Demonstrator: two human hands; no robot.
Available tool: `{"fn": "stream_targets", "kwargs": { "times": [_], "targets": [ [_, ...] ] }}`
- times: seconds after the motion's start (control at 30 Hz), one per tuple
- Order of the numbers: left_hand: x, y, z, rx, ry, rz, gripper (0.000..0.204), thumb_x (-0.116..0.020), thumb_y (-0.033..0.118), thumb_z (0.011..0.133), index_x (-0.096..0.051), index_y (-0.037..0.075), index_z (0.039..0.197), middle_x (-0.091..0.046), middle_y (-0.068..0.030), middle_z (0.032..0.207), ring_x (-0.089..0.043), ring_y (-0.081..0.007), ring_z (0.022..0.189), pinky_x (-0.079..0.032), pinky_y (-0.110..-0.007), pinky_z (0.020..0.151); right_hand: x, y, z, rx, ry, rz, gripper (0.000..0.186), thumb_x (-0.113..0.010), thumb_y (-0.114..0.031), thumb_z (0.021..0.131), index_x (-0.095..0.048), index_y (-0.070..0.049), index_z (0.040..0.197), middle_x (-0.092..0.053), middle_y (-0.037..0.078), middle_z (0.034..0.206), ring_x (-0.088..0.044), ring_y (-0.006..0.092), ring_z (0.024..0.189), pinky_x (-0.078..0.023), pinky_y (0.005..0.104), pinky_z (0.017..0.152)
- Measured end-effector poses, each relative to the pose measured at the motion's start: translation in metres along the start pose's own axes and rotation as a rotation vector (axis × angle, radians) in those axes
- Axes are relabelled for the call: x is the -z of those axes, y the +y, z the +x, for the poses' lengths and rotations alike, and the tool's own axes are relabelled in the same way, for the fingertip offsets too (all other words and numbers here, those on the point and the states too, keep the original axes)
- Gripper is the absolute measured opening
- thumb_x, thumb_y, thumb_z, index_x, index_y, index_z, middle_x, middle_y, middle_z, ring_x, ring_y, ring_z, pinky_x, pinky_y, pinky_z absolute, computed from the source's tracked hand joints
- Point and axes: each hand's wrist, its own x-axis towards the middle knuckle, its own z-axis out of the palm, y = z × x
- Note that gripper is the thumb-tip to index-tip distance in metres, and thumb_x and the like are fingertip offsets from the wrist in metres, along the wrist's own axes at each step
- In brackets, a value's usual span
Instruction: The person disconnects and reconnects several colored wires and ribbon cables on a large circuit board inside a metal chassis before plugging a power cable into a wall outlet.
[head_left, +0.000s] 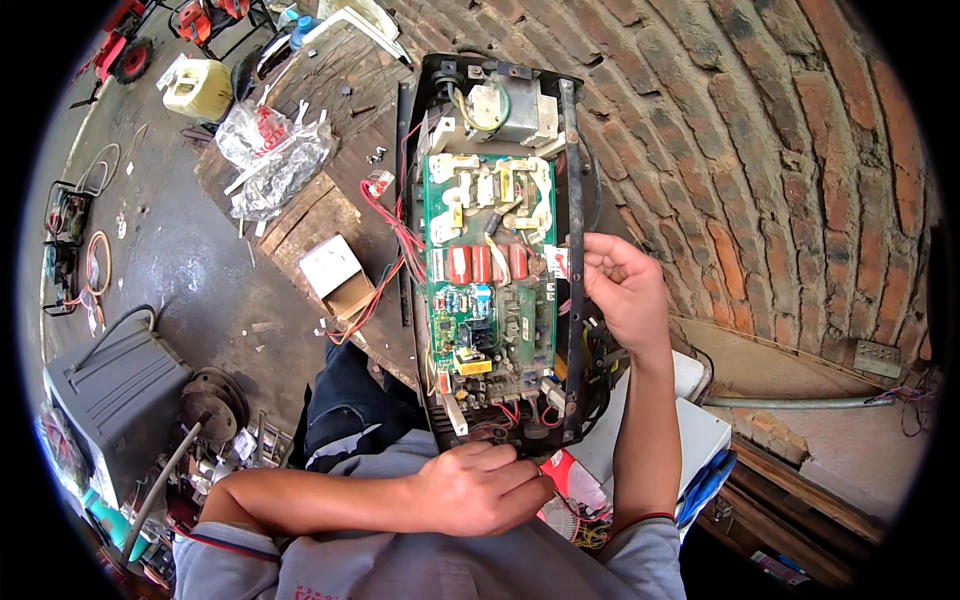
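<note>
An opened machine with a black metal frame (574,365) lies before me, its green circuit board (466,225) bare. On the board sit red capacitors (481,264), small parts and white blobs of glue. My right hand (628,290) is at the frame's right rail, thumb and fingers pinched on a small white connector (556,262) with red wires at the board's edge; the rail partly hides the grip. My left hand (485,488) is curled at the near end of the machine, close to some red wires (508,412). What its fingers hold, if anything, is hidden.
Left of the machine, a wooden table (300,205) bears red wires (380,210), an open small carton (338,275) and clear plastic bags (275,160). A brick wall (760,170) rises on the right. A grey case (115,390) stands on the floor at left.
</note>
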Motion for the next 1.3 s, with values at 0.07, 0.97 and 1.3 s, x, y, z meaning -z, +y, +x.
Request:
{"fn": "stream_targets", "kwargs": {
  "times": [0.07, 0.97, 1.3],
  "targets": [
    [0.001, -0.001, 0.000, -0.006, -0.001, 0.001, 0.019, -0.073, 0.017, 0.067, -0.067, 0.012, 0.085, -0.057, 0.0048, 0.073, -0.048, -0.0101, 0.055, -0.039, -0.024, 0.046, -0.004, -0.002, 0.001, 0.001, 0.017, -0.031, 0.023, -0.053, 0.003, 0.093, -0.058, 0.008, 0.115, -0.068, 0.008, 0.093, -0.062, 0.0085, 0.078, -0.049, 0.0226, 0.068],
    [0.001, 0.002, 0.002, -0.020, 0.006, 0.116, 0.019, -0.070, 0.018, 0.068, -0.067, 0.014, 0.086, -0.056, 0.0054, 0.073, -0.048, -0.0082, 0.057, -0.038, -0.022, 0.047, 0.004, 0.010, 0.006, 0.319, -0.053, -0.632, 0.038, -0.064, 0.004, 0.085, -0.058, 0.004, 0.122, -0.063, 0.003, 0.086, -0.061, 0.0086, 0.075, -0.050, 0.0227, 0.065],
    [-0.003, 0.003, 0.004, -0.008, -0.006, 0.172, 0.020, -0.074, 0.019, 0.068, -0.069, 0.015, 0.087, -0.058, 0.0068, 0.075, -0.046, -0.0080, 0.056, -0.037, -0.022, 0.046, 0.018, -0.004, 0.015, 0.392, -0.185, -0.801, 0.034, -0.070, -0.002, 0.080, -0.065, 0.000, 0.114, -0.048, 0.003, 0.069, -0.040, 0.0091, 0.052, -0.033, 0.0255, 0.049]
  ]
}}
